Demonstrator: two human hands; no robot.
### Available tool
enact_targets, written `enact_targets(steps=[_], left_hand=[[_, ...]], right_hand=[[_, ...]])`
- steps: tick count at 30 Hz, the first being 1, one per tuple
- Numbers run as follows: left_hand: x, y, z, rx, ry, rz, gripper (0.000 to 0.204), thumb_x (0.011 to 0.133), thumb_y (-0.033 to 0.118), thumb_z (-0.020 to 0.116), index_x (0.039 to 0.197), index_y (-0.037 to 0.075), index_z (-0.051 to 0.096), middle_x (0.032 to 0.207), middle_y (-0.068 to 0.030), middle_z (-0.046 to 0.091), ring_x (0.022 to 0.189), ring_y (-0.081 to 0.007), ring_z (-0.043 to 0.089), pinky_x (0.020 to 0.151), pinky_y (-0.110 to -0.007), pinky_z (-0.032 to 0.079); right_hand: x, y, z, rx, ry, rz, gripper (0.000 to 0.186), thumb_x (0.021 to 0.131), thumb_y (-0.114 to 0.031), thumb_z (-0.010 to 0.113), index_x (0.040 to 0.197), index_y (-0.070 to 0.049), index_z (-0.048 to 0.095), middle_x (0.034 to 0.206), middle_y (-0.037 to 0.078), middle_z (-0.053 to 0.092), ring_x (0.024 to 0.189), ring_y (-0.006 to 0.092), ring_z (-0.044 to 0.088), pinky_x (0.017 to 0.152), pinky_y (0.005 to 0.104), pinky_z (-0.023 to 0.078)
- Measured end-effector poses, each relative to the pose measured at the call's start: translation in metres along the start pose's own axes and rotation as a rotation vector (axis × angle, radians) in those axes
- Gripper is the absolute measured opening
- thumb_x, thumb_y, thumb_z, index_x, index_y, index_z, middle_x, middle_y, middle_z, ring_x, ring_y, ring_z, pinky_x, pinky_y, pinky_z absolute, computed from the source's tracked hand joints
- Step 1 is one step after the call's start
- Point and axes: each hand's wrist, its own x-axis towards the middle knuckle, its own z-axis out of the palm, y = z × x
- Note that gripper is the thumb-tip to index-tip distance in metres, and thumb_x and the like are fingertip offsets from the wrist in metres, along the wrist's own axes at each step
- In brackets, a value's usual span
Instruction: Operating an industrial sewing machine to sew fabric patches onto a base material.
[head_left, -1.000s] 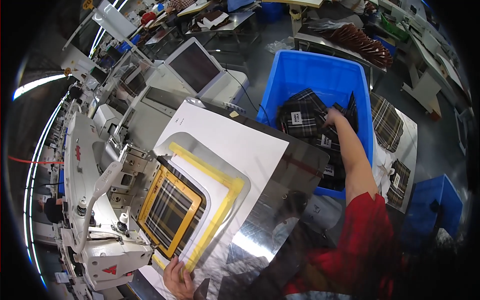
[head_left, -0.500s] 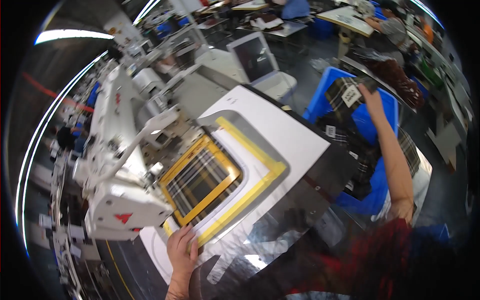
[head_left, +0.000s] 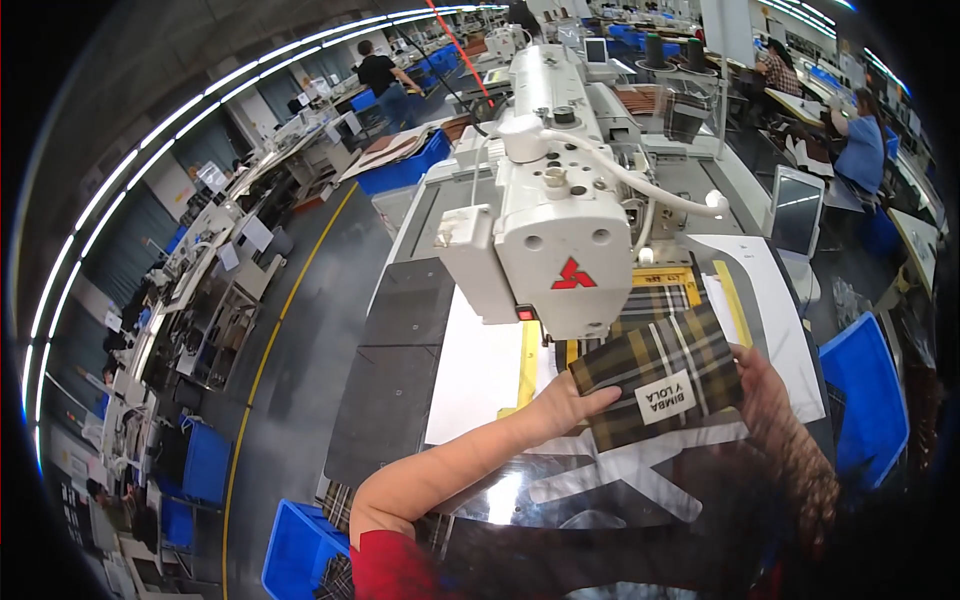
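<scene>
Between both hands I hold a dark olive plaid fabric piece (head_left: pixel 690 355) with a white printed label (head_left: pixel 665 397). My left hand (head_left: pixel 572 402) grips its left side, thumb on top; my right hand (head_left: pixel 755 380) grips its right edge. Just beyond it, at the white sewing machine (head_left: pixel 562 245), more plaid lies inside a yellow frame (head_left: pixel 665 275), partly hidden by the held piece and the machine head. Yellow tape strips (head_left: pixel 731 300) border the frame on a white sheet (head_left: pixel 780 330).
A blue bin (head_left: pixel 863 395) stands at the right, another (head_left: pixel 295 560) at lower left. A monitor (head_left: pixel 795 215) is right of the machine. An aisle with a yellow floor line (head_left: pixel 280 320) runs left. Co-workers (head_left: pixel 385 80) are at work in the background, including one in blue (head_left: pixel 862 145).
My right hand has brought a plaid piece out of the blue bin to the machine, where my left hand now grips it too. The view has swung left to face the machine.
</scene>
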Motion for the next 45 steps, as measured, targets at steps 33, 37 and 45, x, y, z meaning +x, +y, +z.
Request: enact_targets(steps=[33, 37, 45], left_hand=[[0.076, -0.042, -0.090, 0.934, 0.297, 0.723, 0.040, 0.091, 0.006, 0.058, 0.130, 0.002, 0.050, 0.129, -0.0111, 0.058, 0.117, -0.0223, 0.056, 0.102, -0.033, 0.040], [0.074, -0.049, -0.092, 0.886, 0.331, 0.642, 0.037, 0.090, 0.007, 0.060, 0.126, 0.002, 0.055, 0.126, -0.0110, 0.061, 0.113, -0.0208, 0.059, 0.096, -0.031, 0.045], [0.068, -0.041, -0.085, 0.971, 0.361, 0.626, 0.030, 0.078, 0.014, 0.070, 0.107, 0.007, 0.066, 0.104, -0.0093, 0.067, 0.096, -0.0285, 0.062, 0.083, -0.036, 0.049]], right_hand=[[0.126, 0.011, 0.036, -1.110, 0.240, -0.645, 0.035, 0.087, -0.012, 0.061, 0.119, 0.000, 0.055, 0.107, 0.017, 0.063, 0.100, 0.0319, 0.060, 0.092, 0.0375, 0.045], [0.109, 0.019, 0.047, -1.387, 0.193, -0.995, 0.044, 0.078, -0.011, 0.068, 0.120, -0.007, 0.058, 0.117, 0.012, 0.059, 0.112, 0.0306, 0.053, 0.099, 0.0403, 0.039], [0.095, 0.052, 0.085, -1.624, -0.462, -0.861, 0.029, 0.081, -0.018, 0.066, 0.108, -0.008, 0.068, 0.105, 0.008, 0.058, 0.105, 0.0273, 0.053, 0.094, 0.0397, 0.041]])
